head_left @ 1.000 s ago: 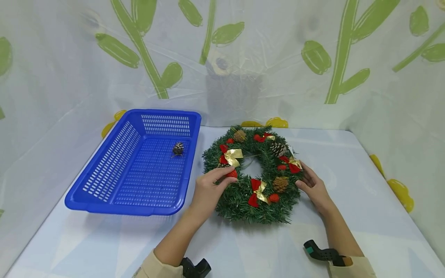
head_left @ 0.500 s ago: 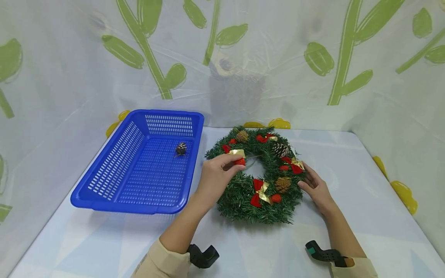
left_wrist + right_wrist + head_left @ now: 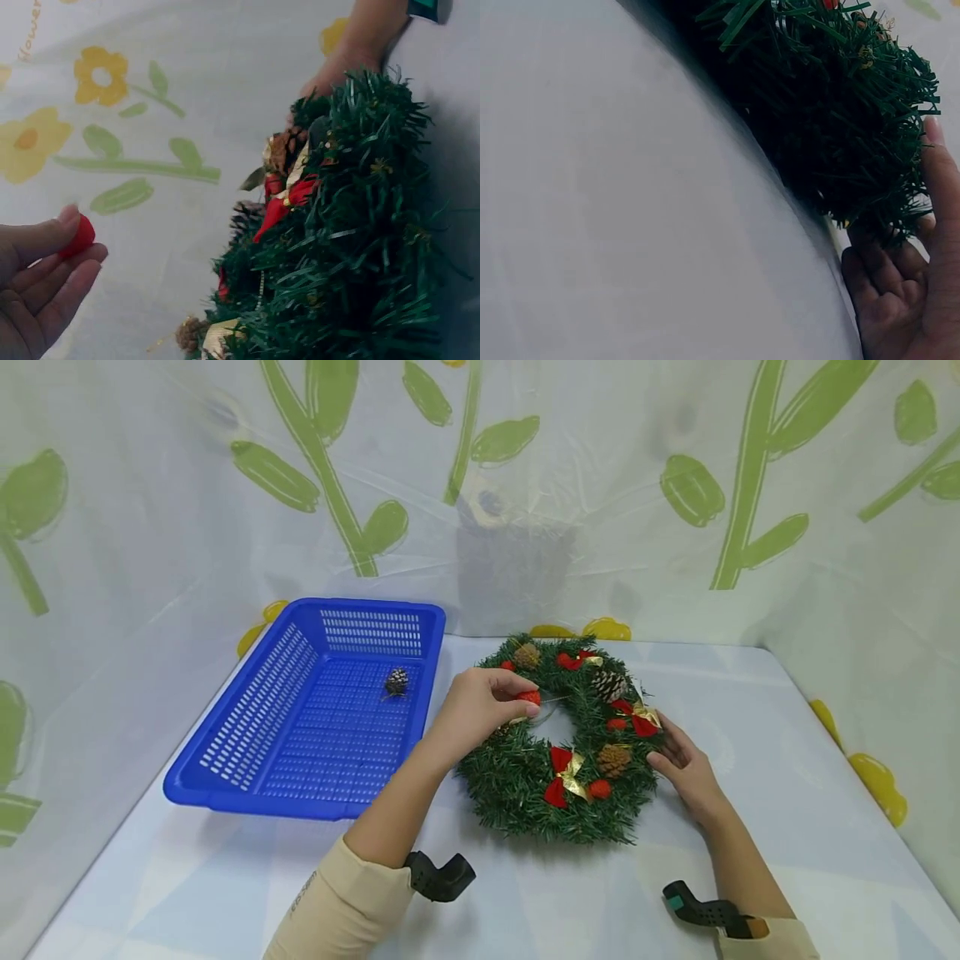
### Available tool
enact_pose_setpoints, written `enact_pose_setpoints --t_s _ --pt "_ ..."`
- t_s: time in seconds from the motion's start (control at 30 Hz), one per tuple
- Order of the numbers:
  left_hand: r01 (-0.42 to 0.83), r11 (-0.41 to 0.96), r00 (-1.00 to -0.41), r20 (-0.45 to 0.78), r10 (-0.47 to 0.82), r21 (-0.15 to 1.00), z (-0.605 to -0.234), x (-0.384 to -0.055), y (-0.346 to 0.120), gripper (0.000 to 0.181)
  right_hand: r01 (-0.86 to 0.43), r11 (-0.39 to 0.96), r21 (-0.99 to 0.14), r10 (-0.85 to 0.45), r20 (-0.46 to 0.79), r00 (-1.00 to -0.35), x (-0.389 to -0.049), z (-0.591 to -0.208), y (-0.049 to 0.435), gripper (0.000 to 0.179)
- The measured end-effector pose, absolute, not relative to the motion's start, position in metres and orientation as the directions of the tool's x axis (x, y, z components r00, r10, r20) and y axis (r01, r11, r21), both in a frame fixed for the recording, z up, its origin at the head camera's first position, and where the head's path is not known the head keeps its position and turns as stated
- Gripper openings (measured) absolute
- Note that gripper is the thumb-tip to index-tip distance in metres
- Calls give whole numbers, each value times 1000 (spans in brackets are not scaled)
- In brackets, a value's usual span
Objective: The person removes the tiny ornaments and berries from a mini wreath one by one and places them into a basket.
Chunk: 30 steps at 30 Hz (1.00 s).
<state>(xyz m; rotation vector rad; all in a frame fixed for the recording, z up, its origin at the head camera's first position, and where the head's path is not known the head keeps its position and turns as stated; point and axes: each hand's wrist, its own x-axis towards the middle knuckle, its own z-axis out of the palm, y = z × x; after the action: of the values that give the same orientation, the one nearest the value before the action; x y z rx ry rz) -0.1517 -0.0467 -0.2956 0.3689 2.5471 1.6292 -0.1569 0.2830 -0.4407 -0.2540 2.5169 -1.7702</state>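
Currently pinching a small red ornament (image 3: pixel 529 697) between the thumb and fingers of the left hand (image 3: pixel 480 700), holding it clear of the green wreath (image 3: pixel 498 781) and, in the head view, over the inner left side of the ring. Gripping the wreath's right edge with the right hand (image 3: pixel 684 770), tucking fingers in beneath the needles and resting the thumb against the side. Decorating the ring: red-and-gold bows (image 3: pixel 567 774), brown pinecones (image 3: pixel 613 761) and round red trims (image 3: pixel 599 789). Judging by the pose, handling one ornament while steadying the wreath; probably calling next for a firm but gentle left pinch and a light right hold, without flattening the bows. Sitting to the left on the pale worktop (image 3: pixel 750 735), a blue basket (image 3: pixel 262 807), containing one pinecone near its right wall. Reading "flower" in lettering (image 3: pixel 30 30) on the leafy backdrop (image 3: pixel 600 485), in the left wrist view's upper corner; bearing print too small to decipher, the left beige sleeve (image 3: pixel 345 893). Showing no brand or label.
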Motion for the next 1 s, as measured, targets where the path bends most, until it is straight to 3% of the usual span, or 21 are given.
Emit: enact_pose_setpoints --t_s 0.53,1.0 --pt "119 378 -867 -89 490 918 -272 -186 -56 27 -106 323 -940 -168 53 -984 -155 -439 282 67" --pt "89 335 -773 -147 617 938 -285 -210 -81 33 -105 320 -942 -168 52 -984 -155 -440 282 67"
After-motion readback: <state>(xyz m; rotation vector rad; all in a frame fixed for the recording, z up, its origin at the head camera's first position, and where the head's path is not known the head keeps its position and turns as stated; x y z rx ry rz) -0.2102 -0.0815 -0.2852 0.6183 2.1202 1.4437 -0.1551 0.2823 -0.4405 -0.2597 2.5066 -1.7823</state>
